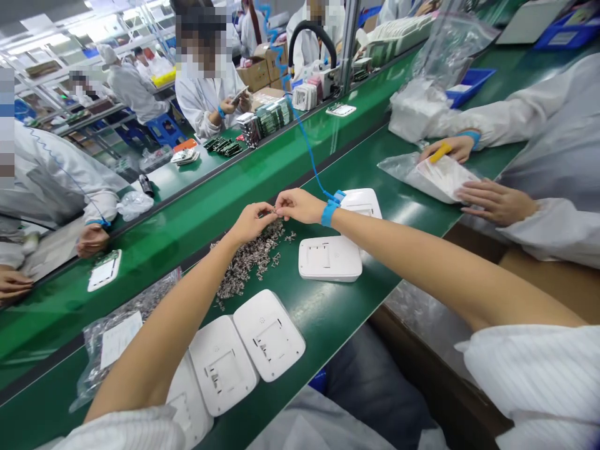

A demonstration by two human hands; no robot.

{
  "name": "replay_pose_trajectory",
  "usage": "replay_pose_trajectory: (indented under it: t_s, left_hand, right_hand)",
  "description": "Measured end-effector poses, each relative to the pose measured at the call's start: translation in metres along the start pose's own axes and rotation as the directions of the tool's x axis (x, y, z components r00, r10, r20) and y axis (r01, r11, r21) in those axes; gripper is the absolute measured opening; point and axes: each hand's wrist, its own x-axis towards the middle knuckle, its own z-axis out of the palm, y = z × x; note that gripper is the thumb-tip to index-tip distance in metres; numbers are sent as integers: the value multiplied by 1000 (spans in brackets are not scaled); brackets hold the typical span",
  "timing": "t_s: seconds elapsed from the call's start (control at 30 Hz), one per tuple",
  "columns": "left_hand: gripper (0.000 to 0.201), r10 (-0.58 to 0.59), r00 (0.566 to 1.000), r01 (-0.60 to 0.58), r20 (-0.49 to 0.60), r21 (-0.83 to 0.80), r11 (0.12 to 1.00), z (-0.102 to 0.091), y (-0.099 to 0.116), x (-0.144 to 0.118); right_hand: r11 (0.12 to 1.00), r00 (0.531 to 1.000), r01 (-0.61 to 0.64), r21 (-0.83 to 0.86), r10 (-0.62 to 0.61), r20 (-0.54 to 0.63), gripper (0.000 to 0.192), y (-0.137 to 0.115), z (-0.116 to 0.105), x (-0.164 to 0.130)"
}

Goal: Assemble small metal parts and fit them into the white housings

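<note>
Above a heap of small metal parts (244,265), my left hand (255,220) and my right hand (300,206) meet fingertip to fingertip. Both are closed in a pinch on what looks like one small metal part, mostly hidden by the fingers. A blue wrist strap with a coiled cord circles my right wrist. Right of the heap lies a white plastic housing (330,258), its recessed compartment facing up. Another white housing (363,203) sits behind it, partly covered by my right forearm. Near my left forearm, several similar housings (269,334) lie in a row.
A clear bag (124,331) of metal parts lies beyond my left forearm. The green conveyor belt (206,219) runs along the bench's far side, carrying a white panel (104,270). At right, a co-worker's hands (497,201) hold a plastic bag (440,178). Other people work opposite.
</note>
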Motion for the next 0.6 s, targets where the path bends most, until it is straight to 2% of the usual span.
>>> replay_pose_trajectory:
  t_s: [0.07,0.17,0.27,0.33,0.37,0.43,0.5,0.53,0.6]
  left_hand:
    - [26,-18,999,13,-51,-111,994,0,3,-3]
    - [24,-1,988,-9,-157,-67,998,-1,11,-9]
    - [21,73,972,-40,-223,152,988,1,17,-15]
    - [23,122,962,-49,-245,285,957,4,19,-18]
    - [24,137,958,-50,-251,324,945,5,19,-19]
    - [25,141,958,-47,-250,348,936,7,17,-20]
    - [23,119,963,-37,-242,320,947,6,16,-20]
    - [22,111,966,-37,-235,301,953,5,16,-20]
    - [20,110,968,-49,-223,265,963,1,17,-20]
  right_hand:
    - [951,995,-73,302,90,-42,13,-2,1,-4]
    - [731,971,-156,664,236,-31,25,-10,5,-9]
    - [557,938,-253,791,343,58,25,-23,10,-12]
    - [528,922,-294,797,375,91,22,-32,14,-13]
    - [549,923,-295,782,375,86,21,-35,16,-14]
    - [686,949,-240,687,314,18,20,-41,17,-17]
    - [877,983,-105,468,162,-84,17,-43,14,-22]
    - [943,989,-31,332,76,-125,16,-43,13,-24]
    - [990,985,63,127,-41,-167,12,-41,8,-27]
